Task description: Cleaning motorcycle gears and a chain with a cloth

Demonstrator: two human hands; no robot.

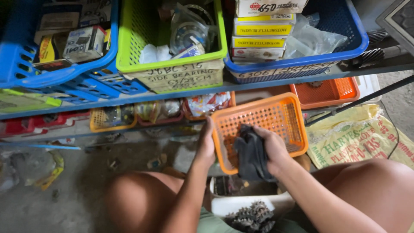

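Observation:
My left hand (pixel 205 144) grips the left rim of an empty orange perforated plastic basket (pixel 282 118), holding it tilted in front of the shelves. My right hand (pixel 271 149) is closed on a dark grey cloth (pixel 250 153) and presses it against the inside bottom of the basket. Both my bare knees frame the lower part of the view.
A shelf holds a blue basket (pixel 26 73) of small boxes, a green basket (pixel 172 64) with bagged bearings and a blue basket (pixel 340 47) with stacked yellow boxes. Lower shelf holds small orange baskets (pixel 327 92). A white tub (pixel 241 207) of dark sprockets sits below; a yellow sack (pixel 358 138) lies right.

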